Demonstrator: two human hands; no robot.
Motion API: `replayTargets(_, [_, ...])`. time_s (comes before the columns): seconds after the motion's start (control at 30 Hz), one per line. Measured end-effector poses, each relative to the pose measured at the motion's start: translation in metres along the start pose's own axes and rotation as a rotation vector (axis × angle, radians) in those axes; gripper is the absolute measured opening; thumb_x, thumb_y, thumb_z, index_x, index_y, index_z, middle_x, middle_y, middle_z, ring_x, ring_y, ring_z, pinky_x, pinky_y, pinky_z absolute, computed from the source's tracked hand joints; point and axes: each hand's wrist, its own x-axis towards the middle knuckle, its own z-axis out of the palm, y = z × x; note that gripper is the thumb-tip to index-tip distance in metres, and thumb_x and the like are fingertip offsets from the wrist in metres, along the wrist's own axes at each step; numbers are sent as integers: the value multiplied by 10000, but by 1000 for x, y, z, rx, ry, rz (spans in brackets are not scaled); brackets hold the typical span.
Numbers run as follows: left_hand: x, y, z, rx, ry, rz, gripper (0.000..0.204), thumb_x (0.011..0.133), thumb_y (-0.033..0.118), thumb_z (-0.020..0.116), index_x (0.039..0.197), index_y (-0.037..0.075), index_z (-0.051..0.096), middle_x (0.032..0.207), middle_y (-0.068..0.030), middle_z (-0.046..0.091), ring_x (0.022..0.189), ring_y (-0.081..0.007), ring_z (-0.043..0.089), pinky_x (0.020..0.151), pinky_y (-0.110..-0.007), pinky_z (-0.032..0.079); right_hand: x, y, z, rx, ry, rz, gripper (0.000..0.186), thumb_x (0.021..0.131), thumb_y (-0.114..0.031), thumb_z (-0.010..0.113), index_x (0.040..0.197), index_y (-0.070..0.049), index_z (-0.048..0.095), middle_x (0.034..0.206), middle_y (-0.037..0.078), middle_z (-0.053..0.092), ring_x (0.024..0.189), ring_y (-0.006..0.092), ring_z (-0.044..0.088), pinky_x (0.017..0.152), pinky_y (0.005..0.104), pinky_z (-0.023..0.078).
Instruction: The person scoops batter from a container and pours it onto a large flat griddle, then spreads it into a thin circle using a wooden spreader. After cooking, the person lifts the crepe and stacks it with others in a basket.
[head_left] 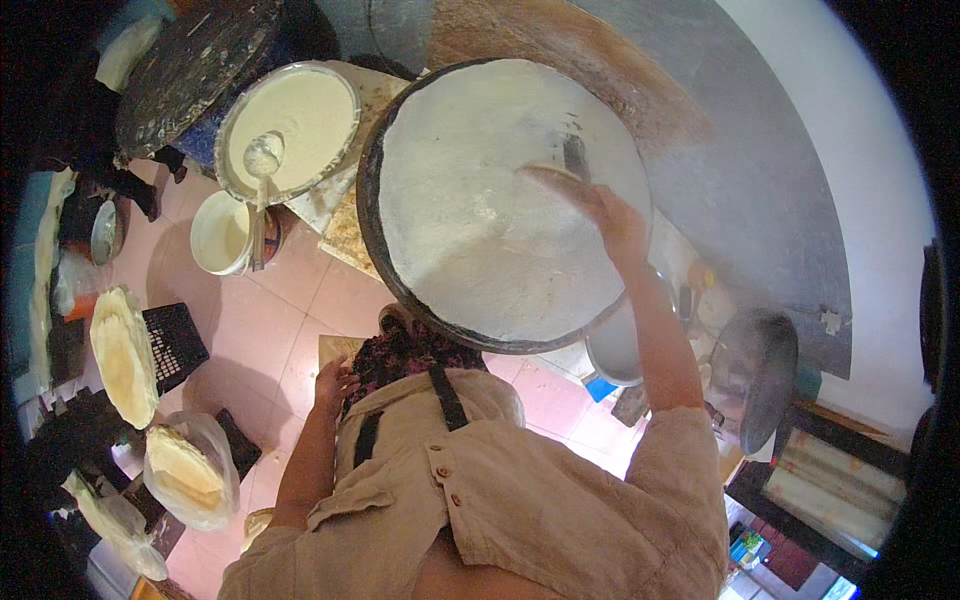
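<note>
A thin, flat brown batter spreader (pixel 548 178) is gripped in my right hand (pixel 612 218), tilted over the right half of a large round griddle (pixel 372 215). White batter (pixel 470 200) covers most of the griddle in a thin layer. Beside the spreader, a small dark patch of bare griddle (pixel 574 155) shows through it. My left hand (pixel 335 385) hangs low at my side by the patterned dark cloth, its fingers loosely bent and apart, holding nothing.
Left of the griddle stands a wide basin of batter (pixel 345 90) with a ladle (pixel 264 160) resting in it. Below is a white bucket (pixel 205 235). Stacks of pale flatbreads (pixel 125 355) lie farther left, near a black crate (pixel 178 345). A grey pot (pixel 610 350) sits right.
</note>
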Motion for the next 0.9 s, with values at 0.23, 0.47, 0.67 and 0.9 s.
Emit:
replayTargets(0.23, [-7,-18,-5,-72,104,-36,472,887,352,569,1260,68,513,1015,-128,531,824,-249,583,736,-409,521,-1,-32,-41,234,-135,-83,255,894,-191,509,1117,-87,579,964,142,648,888,327,627,742,412,485])
replayTargets(0.47, [-11,-40,-6,-142,76,-18,456,884,347,579,1244,73,524,1005,-108,538,801,-247,589,718,-388,529,73,1,-16,91,-90,-38,316,888,-294,537,1136,-100,556,1011,155,638,927,362,605,786,377,463])
replayTargets(0.67, [-22,-36,18,-153,127,-26,465,863,354,596,1224,66,544,960,-109,541,791,-260,597,726,-400,530,79,0,-25,134,-98,-74,295,897,-287,521,1122,-105,578,1020,157,642,945,354,607,806,407,461])
replayTargets(0.9, [-20,-47,29,-178,182,-35,451,878,346,574,1237,75,540,974,-125,535,806,-294,583,738,-423,514,110,-1,-29,200,-127,-52,298,915,-291,485,1126,-112,593,1065,152,634,977,340,601,840,401,453])
